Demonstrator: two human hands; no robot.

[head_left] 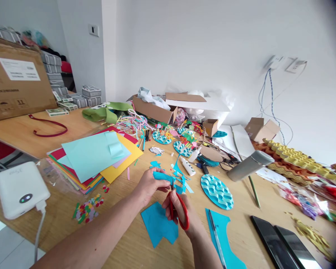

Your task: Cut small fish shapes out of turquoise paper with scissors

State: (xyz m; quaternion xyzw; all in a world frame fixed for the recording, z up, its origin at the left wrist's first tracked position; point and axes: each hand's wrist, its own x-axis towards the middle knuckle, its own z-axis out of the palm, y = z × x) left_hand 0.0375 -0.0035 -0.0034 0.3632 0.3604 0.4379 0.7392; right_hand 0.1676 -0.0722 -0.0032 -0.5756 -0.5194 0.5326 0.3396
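Observation:
My left hand [152, 185] pinches a piece of blue paper [161, 176] between thumb and fingers. Wrapped through the red handles of a pair of scissors [184, 213], my right hand [182, 209] holds the blades up against that paper's right end. Blue offcuts [180, 184] lie just beyond the blades. Below both hands, a larger blue sheet [159, 226] with a notched edge rests on the table. To the right, a pen [217, 239] lies across another cut blue sheet [226, 243]. An oval with wavy light-blue strips [217, 191] sits farther up.
White glue bottle [187, 166] and grey tumbler [250, 165] lie beyond my hands. Coloured paper sheets [92, 153] are piled at left, near confetti dots [88, 211] and a white power bank [21, 190]. Two phones [280, 243] lie at right. Open cardboard boxes [152, 109] line the back.

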